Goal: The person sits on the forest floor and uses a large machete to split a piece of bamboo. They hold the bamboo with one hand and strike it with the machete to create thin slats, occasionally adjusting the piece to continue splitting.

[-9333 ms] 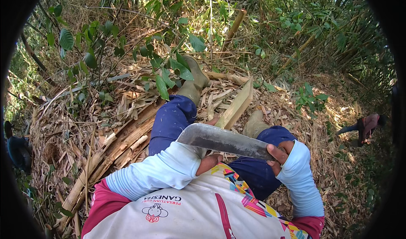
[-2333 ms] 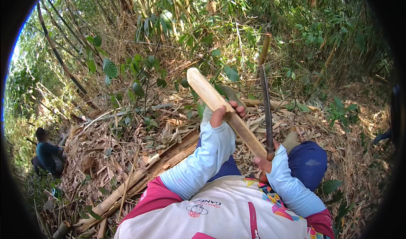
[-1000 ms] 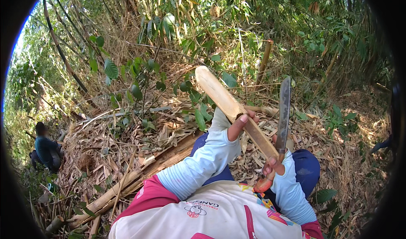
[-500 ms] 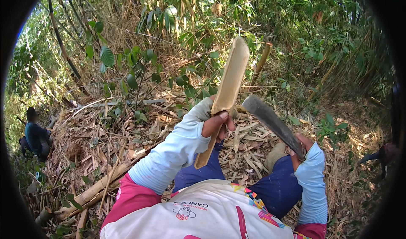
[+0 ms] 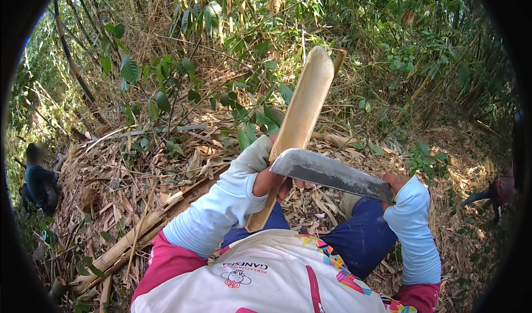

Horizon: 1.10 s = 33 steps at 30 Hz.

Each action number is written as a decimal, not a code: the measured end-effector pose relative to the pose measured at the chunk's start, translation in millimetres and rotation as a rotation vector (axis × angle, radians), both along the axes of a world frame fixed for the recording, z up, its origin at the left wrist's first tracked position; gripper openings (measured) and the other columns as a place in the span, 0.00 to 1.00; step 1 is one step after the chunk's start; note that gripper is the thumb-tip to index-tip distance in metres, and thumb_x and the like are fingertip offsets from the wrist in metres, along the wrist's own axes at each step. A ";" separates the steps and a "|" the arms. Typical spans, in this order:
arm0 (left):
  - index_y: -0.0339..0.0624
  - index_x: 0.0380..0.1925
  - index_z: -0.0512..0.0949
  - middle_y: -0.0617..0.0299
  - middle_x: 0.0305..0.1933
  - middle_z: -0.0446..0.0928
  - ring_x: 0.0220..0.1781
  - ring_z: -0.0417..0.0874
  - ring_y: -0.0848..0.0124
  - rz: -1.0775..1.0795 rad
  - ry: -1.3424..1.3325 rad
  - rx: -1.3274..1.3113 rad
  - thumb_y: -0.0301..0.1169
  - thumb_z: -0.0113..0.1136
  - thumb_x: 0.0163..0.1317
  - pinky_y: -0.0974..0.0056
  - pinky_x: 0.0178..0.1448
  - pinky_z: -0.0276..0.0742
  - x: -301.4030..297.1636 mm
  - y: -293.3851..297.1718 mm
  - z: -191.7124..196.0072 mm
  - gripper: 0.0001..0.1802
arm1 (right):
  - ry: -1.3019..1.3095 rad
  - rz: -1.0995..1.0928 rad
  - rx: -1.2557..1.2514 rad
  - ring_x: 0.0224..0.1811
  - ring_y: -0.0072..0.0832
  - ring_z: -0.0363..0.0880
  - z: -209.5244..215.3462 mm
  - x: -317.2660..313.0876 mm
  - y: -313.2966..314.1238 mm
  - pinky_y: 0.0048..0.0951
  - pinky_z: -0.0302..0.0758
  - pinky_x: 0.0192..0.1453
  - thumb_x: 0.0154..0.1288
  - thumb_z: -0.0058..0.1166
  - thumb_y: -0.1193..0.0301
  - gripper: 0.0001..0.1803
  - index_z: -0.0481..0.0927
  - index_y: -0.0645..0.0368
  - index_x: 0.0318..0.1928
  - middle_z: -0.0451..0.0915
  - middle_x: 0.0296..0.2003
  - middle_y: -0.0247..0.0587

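Left hand: my left hand (image 5: pixel 270 181) is clenched around the split bamboo piece (image 5: pixel 299 119), gripping it in its lower third, the pale sleeve drawn up over the back of the hand.
Right hand: my right hand (image 5: pixel 394 182) grips the handle of the machete (image 5: pixel 327 173); the handle itself is hidden inside the fist.
Blade: it runs from the right hand leftward, crossing in front of the bamboo piece just at my left fingers, its blunt tip just left of the piece.
Bamboo axis: long axis near upright, leaning to the right; rounded top end points up and away, lower end points down at my lap.
Around: dry bamboo leaves (image 5: pixel 166 152) litter the ground; a fallen bamboo pole (image 5: pixel 138 235) lies to my left; green leafy stems (image 5: pixel 166 91) stand beyond.
Others: one person (image 5: pixel 39 180) crouches far left; another person (image 5: pixel 496 191) bends at the right edge.
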<state>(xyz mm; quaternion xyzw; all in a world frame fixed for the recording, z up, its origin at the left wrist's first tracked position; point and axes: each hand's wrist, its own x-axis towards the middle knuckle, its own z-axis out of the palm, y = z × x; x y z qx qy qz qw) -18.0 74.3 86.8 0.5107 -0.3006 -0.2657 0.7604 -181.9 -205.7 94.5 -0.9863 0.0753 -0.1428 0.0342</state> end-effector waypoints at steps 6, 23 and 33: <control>0.39 0.60 0.66 0.60 0.30 0.79 0.21 0.74 0.79 0.023 -0.050 -0.018 0.28 0.47 0.71 0.74 0.24 0.70 -9.2 4.3 -2.7 0.19 | 0.025 -0.060 -0.037 0.33 0.41 0.79 15.9 2.0 12.6 0.37 0.74 0.43 0.37 0.66 0.77 0.31 0.80 0.51 0.49 0.79 0.30 0.42; 0.41 0.55 0.68 0.62 0.28 0.77 0.20 0.70 0.80 0.011 0.090 0.063 0.27 0.48 0.71 0.75 0.26 0.67 -21.3 13.5 -7.6 0.14 | -0.217 -0.139 0.002 0.40 0.43 0.80 34.2 12.3 -22.9 0.34 0.76 0.43 0.48 0.61 0.81 0.25 0.78 0.55 0.51 0.80 0.37 0.47; 0.39 0.50 0.70 0.61 0.28 0.78 0.20 0.71 0.80 0.058 0.129 0.078 0.27 0.51 0.70 0.75 0.24 0.67 -21.2 14.0 -11.9 0.11 | 0.259 -0.097 -0.211 0.34 0.42 0.79 42.2 1.8 11.7 0.40 0.71 0.46 0.41 0.66 0.73 0.28 0.80 0.48 0.49 0.79 0.28 0.42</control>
